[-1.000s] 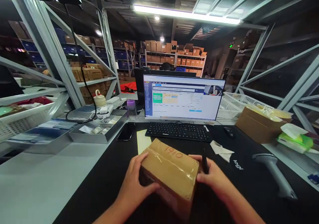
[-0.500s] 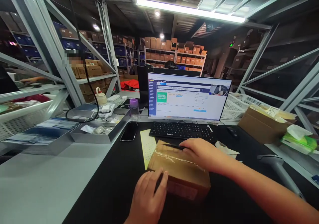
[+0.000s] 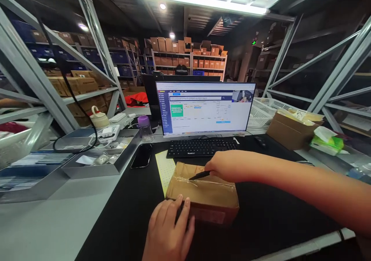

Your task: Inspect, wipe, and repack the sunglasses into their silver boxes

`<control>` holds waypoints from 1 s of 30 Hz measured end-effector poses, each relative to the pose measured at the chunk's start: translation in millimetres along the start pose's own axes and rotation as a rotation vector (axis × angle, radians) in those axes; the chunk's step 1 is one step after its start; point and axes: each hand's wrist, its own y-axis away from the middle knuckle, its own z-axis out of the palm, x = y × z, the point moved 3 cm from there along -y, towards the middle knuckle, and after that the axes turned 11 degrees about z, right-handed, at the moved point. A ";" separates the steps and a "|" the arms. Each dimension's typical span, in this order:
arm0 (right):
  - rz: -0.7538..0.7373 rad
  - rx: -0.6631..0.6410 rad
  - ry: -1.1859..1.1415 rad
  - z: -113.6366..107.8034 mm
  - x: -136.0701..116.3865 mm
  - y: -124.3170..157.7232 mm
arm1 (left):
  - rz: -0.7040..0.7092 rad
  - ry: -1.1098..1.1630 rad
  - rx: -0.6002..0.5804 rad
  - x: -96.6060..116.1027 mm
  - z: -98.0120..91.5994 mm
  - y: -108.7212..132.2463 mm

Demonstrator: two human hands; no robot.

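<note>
A brown cardboard box (image 3: 199,199) lies on the black desk mat, with clear tape along its top seam. My right hand (image 3: 218,165) is closed around a slim black knife (image 3: 199,174), whose pointed tip touches the wrinkled tape towards the box's left end. My left hand (image 3: 171,224) has its fingers apart; the fingertips rest on the near left edge of the box, and the thumb is beside its front side. On that front side is a pale label (image 3: 210,216), partly in shadow.
Behind the box stand a keyboard (image 3: 197,148) and a lit monitor (image 3: 205,114). A phone (image 3: 142,156) and a yellow sheet (image 3: 162,172) lie to the left, near a purple-lidded bottle (image 3: 145,128). An open carton (image 3: 290,133) and tissue pack (image 3: 327,141) are on the right.
My right hand has drawn the knife nearer, from the far edge of the box top onto the taped seam. My left hand stays at the near edge. The view has turned rightward.
</note>
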 end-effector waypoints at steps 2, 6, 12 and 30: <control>0.025 0.005 0.037 -2.3 2.2 8.1 | 0.008 0.015 -0.010 -1.7 -3.3 -7.4; 0.082 -0.073 0.088 -8.6 12.2 28.5 | -0.006 0.135 -0.123 -10.9 -0.3 -28.0; 0.221 -0.066 0.096 -14.9 69.3 83.8 | -0.073 0.364 -0.491 -34.4 31.4 -53.3; 0.066 0.122 -1.289 105.6 69.1 -34.6 | -0.016 0.369 -0.494 -41.4 41.6 -74.1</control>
